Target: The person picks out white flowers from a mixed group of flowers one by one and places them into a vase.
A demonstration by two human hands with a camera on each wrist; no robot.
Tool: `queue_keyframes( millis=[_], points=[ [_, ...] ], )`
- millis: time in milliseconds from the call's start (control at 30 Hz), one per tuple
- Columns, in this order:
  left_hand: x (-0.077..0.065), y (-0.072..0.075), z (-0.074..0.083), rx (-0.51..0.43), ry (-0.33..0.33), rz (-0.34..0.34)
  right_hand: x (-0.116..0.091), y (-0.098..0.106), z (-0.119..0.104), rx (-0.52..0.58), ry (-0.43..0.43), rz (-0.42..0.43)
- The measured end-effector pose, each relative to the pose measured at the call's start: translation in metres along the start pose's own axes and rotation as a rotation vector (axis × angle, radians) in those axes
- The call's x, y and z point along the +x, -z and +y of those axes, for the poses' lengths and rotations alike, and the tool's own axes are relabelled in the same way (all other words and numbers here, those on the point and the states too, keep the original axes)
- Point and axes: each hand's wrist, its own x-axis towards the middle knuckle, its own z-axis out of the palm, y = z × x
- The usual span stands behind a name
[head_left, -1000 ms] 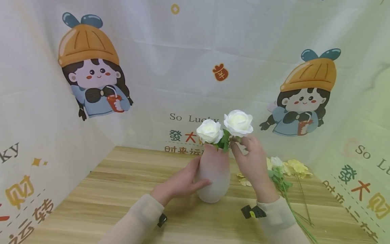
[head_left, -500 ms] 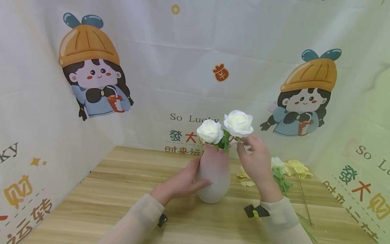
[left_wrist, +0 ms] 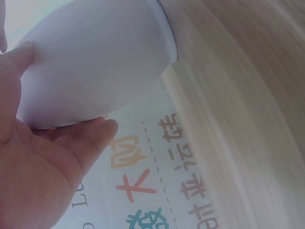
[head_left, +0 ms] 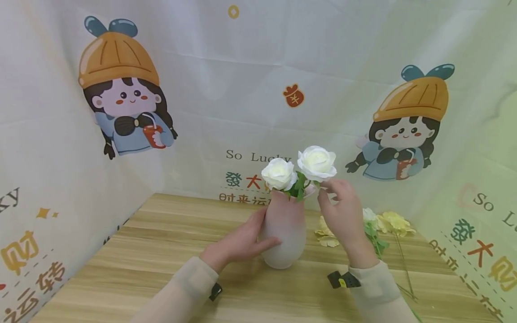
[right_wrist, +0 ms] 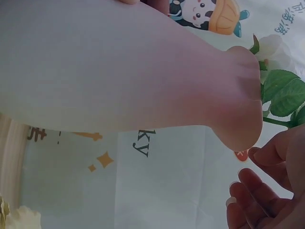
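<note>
A pink-to-white vase (head_left: 283,233) with a wavy rim stands on the wooden table. Two white roses rise from its mouth, a left rose (head_left: 278,173) and a higher right rose (head_left: 317,163), with green leaves (right_wrist: 284,93) at the rim. My left hand (head_left: 238,244) grips the vase from the left, thumb across its front; in the left wrist view the fingers (left_wrist: 88,143) wrap its side. My right hand (head_left: 342,215) is just below the right rose, fingers loosely bent beside the stem (right_wrist: 276,122) and rim, with a gap between the thumb side and the lower fingers.
Yellow flowers (head_left: 395,223) and another white flower (head_left: 368,215) lie on the table at the right, their long stems (head_left: 404,264) running toward the front. A yellow bloom (head_left: 328,233) lies right of the vase. A printed cloth (head_left: 226,89) hangs behind.
My right hand has moved a little to the right, away from the right rose's stem; its fingers have loosened. Both roses, the vase and my left hand stay in place.
</note>
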Motion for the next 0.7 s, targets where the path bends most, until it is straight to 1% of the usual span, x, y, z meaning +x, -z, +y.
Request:
queue_keyframes(
  millis=[200, 333, 567, 700],
  points=[
    [0.001, -0.001, -0.002, 0.011, -0.007, 0.002, -0.001, 0.004, 0.004, -0.007, -0.002, -0.009],
    [0.001, -0.001, -0.002, 0.014, -0.01, 0.007, -0.004, 0.007, 0.01, -0.026, -0.015, -0.024],
    [0.001, -0.001, -0.001, 0.01, -0.002, 0.002, -0.01, 0.014, 0.026, -0.109, -0.058, -0.059],
    [0.0, -0.001, -0.001, 0.014, -0.003, 0.003, -0.013, 0.017, 0.036, -0.148, -0.038, -0.07]
  ],
)
